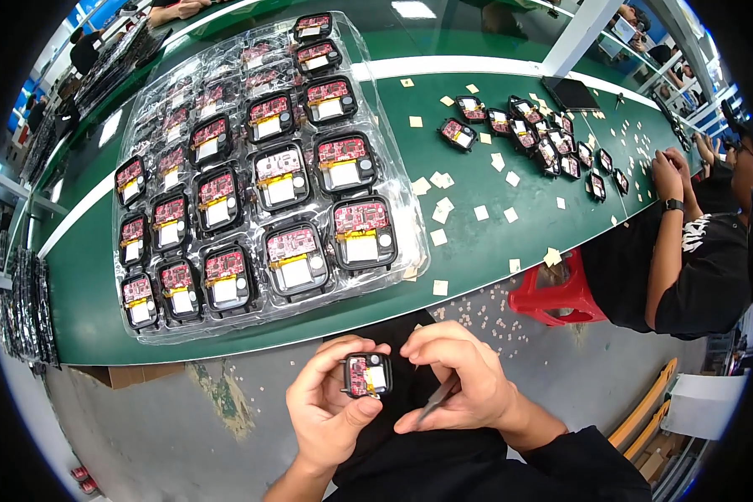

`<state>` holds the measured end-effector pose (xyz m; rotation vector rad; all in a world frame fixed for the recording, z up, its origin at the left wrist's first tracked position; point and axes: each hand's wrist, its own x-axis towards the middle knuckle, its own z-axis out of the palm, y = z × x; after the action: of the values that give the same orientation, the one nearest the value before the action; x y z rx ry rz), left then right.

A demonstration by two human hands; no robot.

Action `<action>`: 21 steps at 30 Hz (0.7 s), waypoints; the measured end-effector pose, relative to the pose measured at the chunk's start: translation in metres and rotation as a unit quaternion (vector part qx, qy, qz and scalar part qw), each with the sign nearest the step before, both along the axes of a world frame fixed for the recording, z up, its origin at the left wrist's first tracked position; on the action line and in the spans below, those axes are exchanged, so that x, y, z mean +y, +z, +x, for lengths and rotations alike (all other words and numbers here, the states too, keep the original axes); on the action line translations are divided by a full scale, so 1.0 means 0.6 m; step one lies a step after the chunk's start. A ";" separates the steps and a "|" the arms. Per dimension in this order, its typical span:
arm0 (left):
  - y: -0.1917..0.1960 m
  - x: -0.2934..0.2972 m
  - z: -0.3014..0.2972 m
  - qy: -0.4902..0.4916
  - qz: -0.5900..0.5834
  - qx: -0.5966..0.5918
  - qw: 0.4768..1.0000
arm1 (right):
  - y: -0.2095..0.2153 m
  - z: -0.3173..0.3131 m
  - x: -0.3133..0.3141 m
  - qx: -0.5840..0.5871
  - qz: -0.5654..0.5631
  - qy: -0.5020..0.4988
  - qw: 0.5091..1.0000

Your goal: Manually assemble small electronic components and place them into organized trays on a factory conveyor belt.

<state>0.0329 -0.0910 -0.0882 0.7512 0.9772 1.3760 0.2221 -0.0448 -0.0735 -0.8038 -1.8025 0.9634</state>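
Between the thumb and fingers of my left hand (330,410) is a small black device casing (368,375), its open face up. It shows a red circuit board, a whitish block, yellow tape and a round silvery part. Just right of it, apart from the casing, my right hand (468,381) has its fingers curled round a slim grey tapered tool (437,402), possibly tweezers. The fingers partly hide this tool. Beyond my hands, a clear plastic tray (318,299) on the green table holds rows of similar open casings; some of its far pockets are hard to make out through glare.
On the green table (477,259) lie scattered small cream paper squares (481,212) and a heap of casings (548,156). A flat black object (571,94) lies behind the heap. A person in black (703,268) sits at the right, near a red stool (556,293). Paper bits litter the floor.
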 end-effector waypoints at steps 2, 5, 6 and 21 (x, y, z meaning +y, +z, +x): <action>-0.013 -0.004 -0.004 0.026 0.003 -0.023 0.999 | 0.001 0.006 -0.007 -0.048 -0.011 0.005 0.999; -0.025 -0.007 -0.009 0.059 0.038 -0.033 0.997 | 0.002 0.003 -0.015 -0.091 -0.108 0.027 0.990; -0.030 -0.006 -0.011 0.057 0.036 -0.034 0.997 | -0.003 0.001 -0.020 -0.091 -0.109 0.025 0.990; -0.054 -0.010 -0.047 -0.226 -0.111 -0.188 0.949 | 0.000 -0.005 0.017 0.015 -0.232 0.137 0.963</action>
<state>0.0047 -0.0968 -0.1207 0.4790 0.5958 0.9403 0.2188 -0.0349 -0.0736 -0.8239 -1.7100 1.6119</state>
